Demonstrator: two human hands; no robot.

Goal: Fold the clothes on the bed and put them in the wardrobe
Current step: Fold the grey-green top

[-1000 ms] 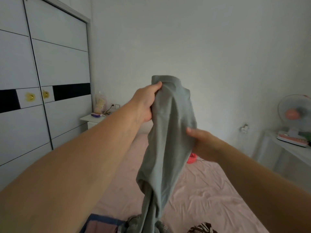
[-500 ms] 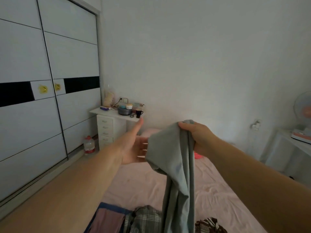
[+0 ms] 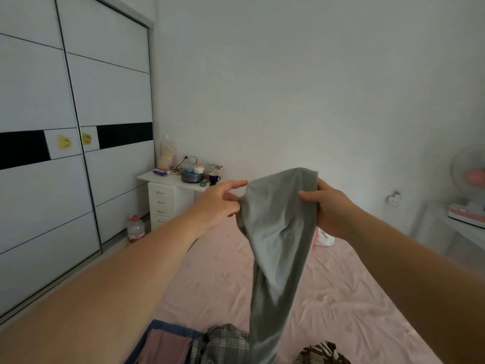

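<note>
Grey garment point(image 3: 278, 232) hangs over bed point(image 3: 341, 298), blocking plaid clothes point(image 3: 223, 342).

A garment point(image 3: 278, 232) hangs above the bed point(image 3: 341, 298), held up between the left hand point(image 3: 217, 203) at its left edge and the right hand point(image 3: 330, 208) at its right edge. More clothes point(image 3: 223, 345) lie at the bed's near edge. The wardrobe point(image 3: 73, 153) stands left of the bed. A drawer unit point(image 3: 168, 198) sits at the bed's far left corner, a mug point(image 3: 214, 178) and pot point(image 3: 192, 176) on it. A bottle point(image 3: 135, 228) stands on the floor between wardrobe and drawer unit. A fan point(image 3: 469, 179) rests on a table point(image 3: 451, 227) to the right.
</note>
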